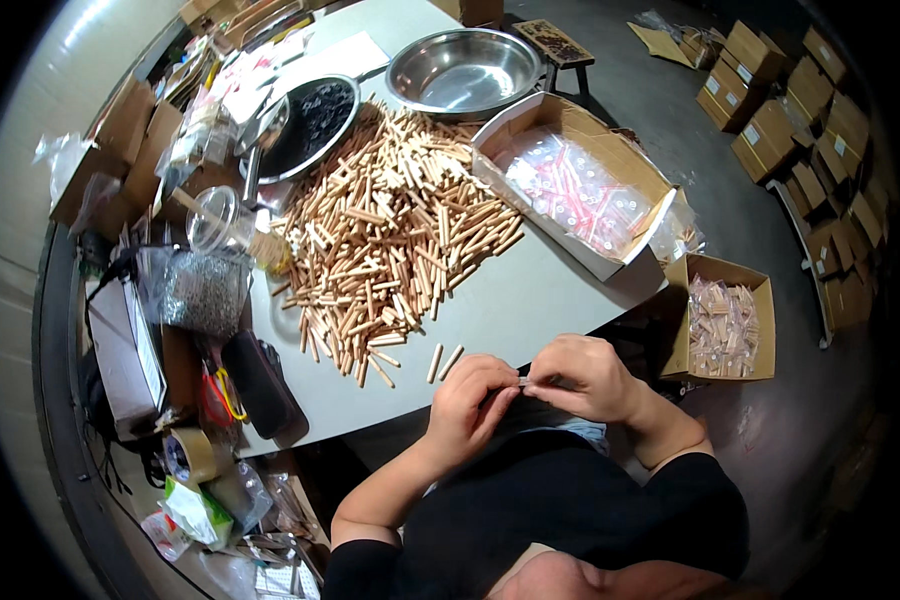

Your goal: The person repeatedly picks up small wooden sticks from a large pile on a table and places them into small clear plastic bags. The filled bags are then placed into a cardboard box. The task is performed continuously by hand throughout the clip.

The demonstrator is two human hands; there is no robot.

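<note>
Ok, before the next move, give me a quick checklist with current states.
1. Left hand and right hand both on the small piece: ok, fingertips meet there.
2. Small piece identifiable: cannot tell, fingers mostly cover it.
3. Small piece over the table: not ok, appears just past the near edge.
4. Two loose sticks apart from the stick pile: ok.
5. White-sided box open: ok, bags visible inside.

Stacked brown cardboard cartons [768, 138] stand toward two o'clock, a small speckle-topped, dark-legged stool [554, 43] toward one, a tan adhesive-tape roll [204, 452] toward eight.
</note>
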